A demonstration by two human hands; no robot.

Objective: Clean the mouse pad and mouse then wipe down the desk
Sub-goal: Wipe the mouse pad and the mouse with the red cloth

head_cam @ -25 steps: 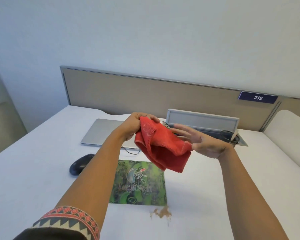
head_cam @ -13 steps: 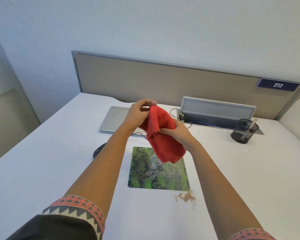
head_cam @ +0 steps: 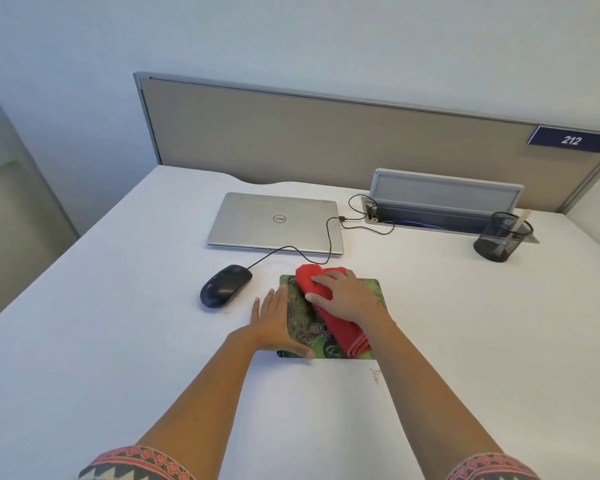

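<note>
**Red cloth down on pad: wipe, step 1**

Red cloth [head_cam: 342,330] lies folded in a diagonal strip across the Logitech mouse pad [head_cam: 326,349]. The right hand [head_cam: 347,296] is spread flat on its far end w/ fingers extended & pressing, not clenched, prob. so the whole palm drives cloth into the pad surface. The left hand [head_cam: 274,320] is also released: flat, palm down over the pad's left edge, part on pad & part on desk [head_cam: 118,341], evidently pinning the pad so it won't slide under the wipe.

Black wired mouse [head_cam: 225,285] sits off the pad, just left of its far-left corner, out of the wipe path. Its cable [head_cam: 329,237] runs behind the pad to a closed Dell laptop [head_cam: 274,221] further back. Brownish smear [head_cam: 374,374] on desk just off the pad's near-right corner. Mesh pen pot [head_cam: 501,237] is well off to the pad's far right.

Judgement: pad cleaning in hand; mouse & desk not yet done. Cable passes v. close to the cloth's far end, so it could snag.
</note>
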